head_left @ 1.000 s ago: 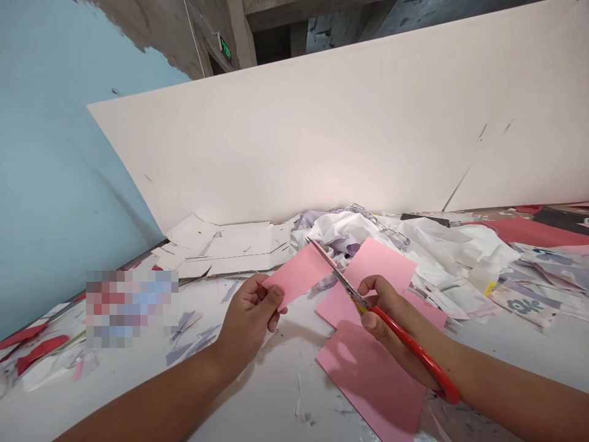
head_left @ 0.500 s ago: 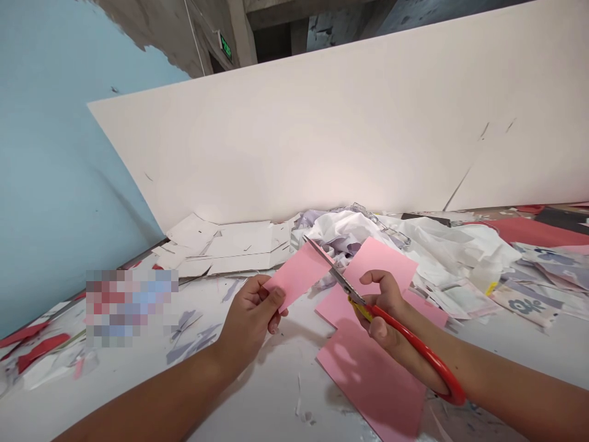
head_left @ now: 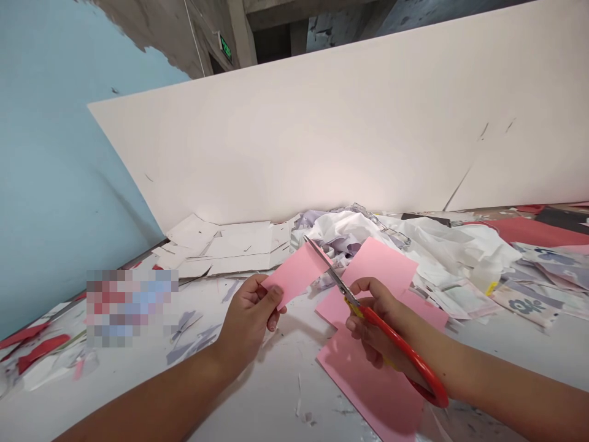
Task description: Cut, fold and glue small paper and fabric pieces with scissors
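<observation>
Between thumb and fingers, my left hand (head_left: 255, 310) pinches the near end of a small pink paper piece (head_left: 298, 272), raised above the table. My right hand (head_left: 375, 319) grips scissors with red and yellow handles (head_left: 399, 344). Their blades point up and to the left and lie along the right edge of the pink piece. Below the scissors, several larger pink sheets (head_left: 363, 380) overlap on the table, partly covered by my right hand and its shadow.
Crumpled white wrapping (head_left: 460, 252) is heaped behind the pink sheets. Flattened pale cardboard (head_left: 234, 245) lies at the back left, against a white upright panel (head_left: 322, 135). Red scraps (head_left: 43, 353) are at far left. Patterned paper pieces (head_left: 524, 304) lie at right. A blurred patch hides things at left.
My right hand and the scissor handles have shifted slightly left, and the fingers have closed further round the handles. The blades have drawn closer together. My left hand has barely moved.
</observation>
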`<state>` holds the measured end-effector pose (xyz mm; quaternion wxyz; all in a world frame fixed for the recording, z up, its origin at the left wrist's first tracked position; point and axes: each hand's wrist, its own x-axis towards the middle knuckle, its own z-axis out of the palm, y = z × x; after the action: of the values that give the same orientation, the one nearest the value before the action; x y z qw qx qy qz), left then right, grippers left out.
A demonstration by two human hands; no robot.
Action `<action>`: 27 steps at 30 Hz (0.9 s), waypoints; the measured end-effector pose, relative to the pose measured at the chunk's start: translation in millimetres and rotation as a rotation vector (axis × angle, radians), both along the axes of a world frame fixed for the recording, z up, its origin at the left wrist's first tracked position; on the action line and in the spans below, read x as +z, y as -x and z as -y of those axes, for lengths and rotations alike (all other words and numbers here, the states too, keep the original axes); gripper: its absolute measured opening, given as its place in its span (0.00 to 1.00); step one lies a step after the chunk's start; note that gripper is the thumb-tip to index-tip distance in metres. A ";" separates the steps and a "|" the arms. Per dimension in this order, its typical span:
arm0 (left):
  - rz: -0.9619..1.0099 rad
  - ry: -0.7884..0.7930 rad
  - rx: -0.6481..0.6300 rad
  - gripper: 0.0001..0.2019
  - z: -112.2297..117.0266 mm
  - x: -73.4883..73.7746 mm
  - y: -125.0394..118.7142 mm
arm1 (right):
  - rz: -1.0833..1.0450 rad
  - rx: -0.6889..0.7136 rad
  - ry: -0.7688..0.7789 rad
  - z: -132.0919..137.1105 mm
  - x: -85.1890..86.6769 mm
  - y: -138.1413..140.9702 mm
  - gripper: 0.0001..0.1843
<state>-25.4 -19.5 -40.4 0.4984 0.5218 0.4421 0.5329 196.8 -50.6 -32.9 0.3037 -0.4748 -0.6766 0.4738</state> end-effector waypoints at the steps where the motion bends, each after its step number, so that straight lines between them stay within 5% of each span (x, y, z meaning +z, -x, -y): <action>1: 0.002 0.002 0.003 0.11 -0.1 0.0 -0.1 | -0.006 0.009 -0.029 -0.5 0.1 -0.7 0.12; 8: 0.031 0.026 0.006 0.11 -0.3 -0.3 -0.9 | 0.024 -0.023 -0.175 4.3 8.0 -2.2 0.17; 27: -0.002 0.037 -0.093 0.10 2.4 -3.1 -0.7 | 0.012 -0.014 -0.023 4.6 8.2 -3.1 0.20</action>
<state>-24.7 -22.0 -43.6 0.5317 0.5329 0.4279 0.5002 199.9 -55.2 -24.7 0.3082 -0.4788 -0.6806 0.4609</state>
